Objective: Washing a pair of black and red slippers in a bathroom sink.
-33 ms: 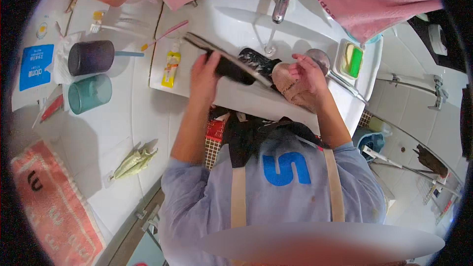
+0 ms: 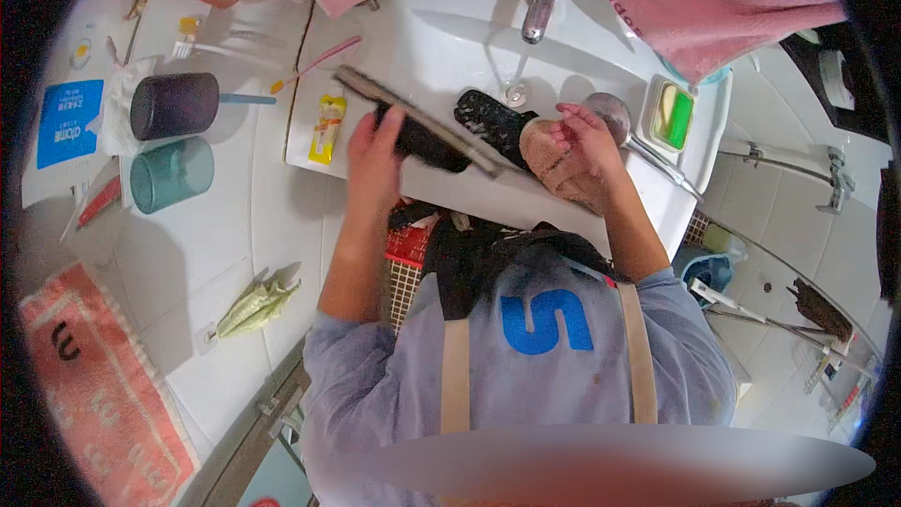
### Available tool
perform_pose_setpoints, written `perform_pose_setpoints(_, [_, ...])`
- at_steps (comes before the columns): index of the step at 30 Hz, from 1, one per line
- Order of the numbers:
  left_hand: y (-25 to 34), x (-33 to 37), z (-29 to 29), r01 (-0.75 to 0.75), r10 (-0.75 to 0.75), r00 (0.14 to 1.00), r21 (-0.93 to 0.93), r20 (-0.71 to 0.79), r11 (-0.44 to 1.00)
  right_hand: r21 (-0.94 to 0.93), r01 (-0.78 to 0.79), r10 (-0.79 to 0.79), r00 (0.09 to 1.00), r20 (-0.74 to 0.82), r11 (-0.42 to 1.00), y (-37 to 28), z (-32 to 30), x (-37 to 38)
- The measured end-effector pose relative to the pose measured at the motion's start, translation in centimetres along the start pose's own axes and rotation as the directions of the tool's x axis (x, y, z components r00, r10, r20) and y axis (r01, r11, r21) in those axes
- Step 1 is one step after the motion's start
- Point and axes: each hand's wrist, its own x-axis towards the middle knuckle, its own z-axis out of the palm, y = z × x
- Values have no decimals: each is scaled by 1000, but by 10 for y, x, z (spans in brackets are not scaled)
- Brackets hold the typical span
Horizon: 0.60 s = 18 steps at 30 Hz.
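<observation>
- Your left hand (image 2: 378,143) has shifted left over the sink (image 2: 450,33), fingers pinching the black slipper (image 2: 434,144), leaving it clear of the brown slipper (image 2: 560,166).
- Your right hand (image 2: 587,133) is half-curled over the latter, at the sink's front edge; grip can't be told.
- Right of the sink's faucet (image 2: 542,5), a dish (image 2: 650,110) holds a green-and-cream block (image 2: 677,119).

slipper (image 2: 540,145) over sink (image 2: 413,30), packet (image 2: 327,129) left, soap dish (image 2: 649,118) right
</observation>
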Motion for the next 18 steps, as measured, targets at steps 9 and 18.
perform_pose_setpoints(9, [-4,-122,-57,139,-309,777,-330,-548,934,-983,166,-201,963,178,-71,17,70,44])
perform_pose_setpoints(18, [-198,-168,-96,382,-727,547,-648,-416,659,-994,1,-40,999,6,-108,38,50,106])
